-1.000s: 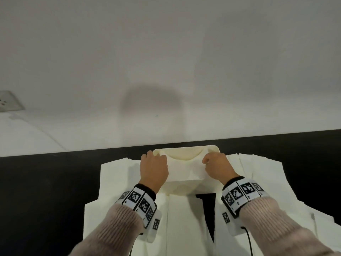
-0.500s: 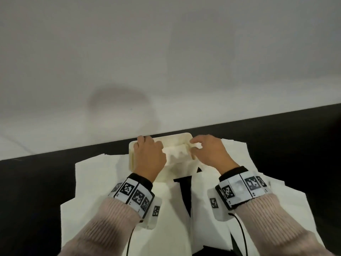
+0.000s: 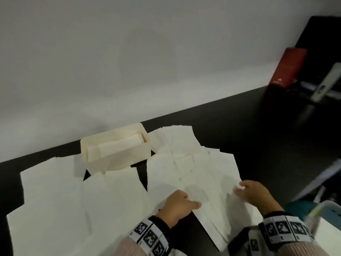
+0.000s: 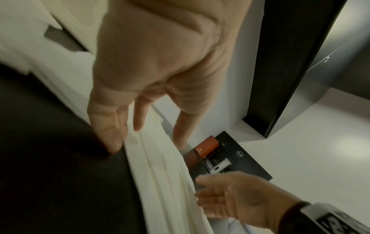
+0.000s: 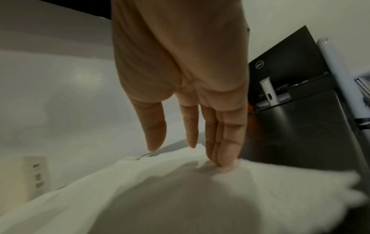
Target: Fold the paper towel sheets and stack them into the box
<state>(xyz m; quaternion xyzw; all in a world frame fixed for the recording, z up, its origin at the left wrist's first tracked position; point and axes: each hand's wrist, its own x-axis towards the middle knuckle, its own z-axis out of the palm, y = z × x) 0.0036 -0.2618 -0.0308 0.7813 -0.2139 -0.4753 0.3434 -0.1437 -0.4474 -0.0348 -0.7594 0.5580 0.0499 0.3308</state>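
A cream box (image 3: 118,157) stands at the table's back edge with folded paper towels (image 3: 120,145) lying inside it. Unfolded white sheets lie in a right pile (image 3: 193,169) and a left pile (image 3: 55,200) on the black table. My left hand (image 3: 177,203) rests at the near left edge of the right pile (image 4: 164,166), fingers (image 4: 112,139) straight and spread. My right hand (image 3: 253,194) is on the pile's right side, its straight fingertips (image 5: 222,159) pressing the top sheet (image 5: 180,190). Neither hand holds anything.
A red box (image 3: 287,67), a white device (image 3: 326,84) and a black monitor (image 3: 323,43) stand at the far right. Bare black table (image 3: 239,135) lies right of the sheets. A white wall (image 3: 129,61) runs behind the box. A wall outlet (image 5: 36,174) is on it.
Both hands have left the box and come back toward me onto the right pile of sheets. The folded towel stays in the box. The head view has swung to the right.
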